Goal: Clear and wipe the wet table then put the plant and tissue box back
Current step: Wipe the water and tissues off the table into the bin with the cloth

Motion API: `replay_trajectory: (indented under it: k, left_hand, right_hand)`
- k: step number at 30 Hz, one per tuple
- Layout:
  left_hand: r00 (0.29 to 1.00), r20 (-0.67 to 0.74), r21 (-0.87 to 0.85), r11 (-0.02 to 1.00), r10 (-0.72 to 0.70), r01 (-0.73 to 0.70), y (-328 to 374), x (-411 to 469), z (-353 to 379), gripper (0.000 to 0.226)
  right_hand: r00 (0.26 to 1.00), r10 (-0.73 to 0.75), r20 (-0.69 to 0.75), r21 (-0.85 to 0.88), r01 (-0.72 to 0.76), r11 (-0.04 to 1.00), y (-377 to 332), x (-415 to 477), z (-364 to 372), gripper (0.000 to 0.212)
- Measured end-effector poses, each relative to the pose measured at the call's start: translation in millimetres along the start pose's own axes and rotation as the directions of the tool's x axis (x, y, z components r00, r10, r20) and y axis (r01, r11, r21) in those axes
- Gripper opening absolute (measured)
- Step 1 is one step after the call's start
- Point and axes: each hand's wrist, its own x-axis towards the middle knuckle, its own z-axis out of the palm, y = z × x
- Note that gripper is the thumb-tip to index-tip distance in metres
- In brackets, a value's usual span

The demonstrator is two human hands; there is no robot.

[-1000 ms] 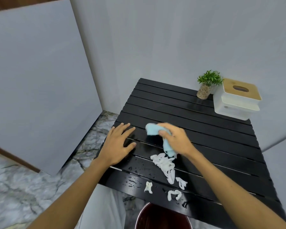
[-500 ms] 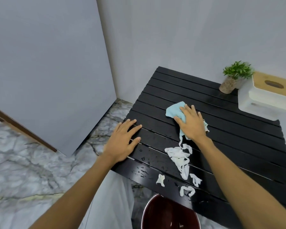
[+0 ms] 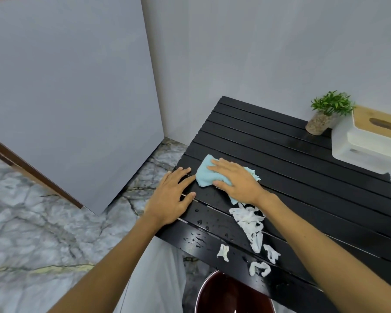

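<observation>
The right hand (image 3: 237, 181) lies flat, palm down, on a light blue cloth (image 3: 204, 173), pressing it against the black slatted table (image 3: 303, 177) near the table's left side; its grip is released, fingers stretched out over the cloth rather than curled around it. The left hand (image 3: 172, 195) rests just left of the cloth, palm down at the table's left edge, fingers spread, its grip also released and holding nothing. Just near of the right wrist, torn white paper scraps (image 3: 250, 224) lie in a loose trail running toward the near edge, with a few separate pieces further along. Water drops (image 3: 195, 239) glisten on the near slats left of the scraps. At the far right corner a small green plant (image 3: 325, 114) in a cork-coloured pot stands just beside a white tissue box (image 3: 368, 141) with a wooden top; both are well apart from the hands. Below the near edge, a dark red bucket (image 3: 230, 297) sits on the marble floor (image 3: 32, 233).
</observation>
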Motion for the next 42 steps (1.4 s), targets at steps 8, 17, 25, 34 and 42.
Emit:
replay_trajectory:
  k: [8,17,25,34,42]
  left_hand:
    - [0.999,0.031,-0.033,0.999,0.013,-0.012,-2,-1,-3,0.058]
    - [0.998,0.064,-0.041,0.999,0.010,-0.008,0,-1,-5,0.058]
    - [0.999,0.023,-0.056,0.998,-0.031,0.032,-3,-18,-12,0.049]
    - [0.997,-0.044,-0.113,0.991,-0.071,0.065,0,-27,-12,0.045]
    - [0.997,-0.023,-0.213,0.974,-0.078,0.072,-7,-25,-11,0.044]
  right_hand:
    - [0.994,-0.080,0.078,0.087,0.073,0.994,-25,-34,3,0.041]
    - [0.980,-0.035,0.194,0.225,-0.010,0.974,-61,-79,-10,0.031]
    - [0.977,0.191,-0.095,0.338,-0.148,0.929,-79,-31,-35,0.035]
    - [0.973,0.227,0.042,0.002,-0.227,0.974,-78,-16,17,0.046]
    - [0.993,0.077,0.088,0.069,-0.083,0.994,-92,-45,26,0.038]
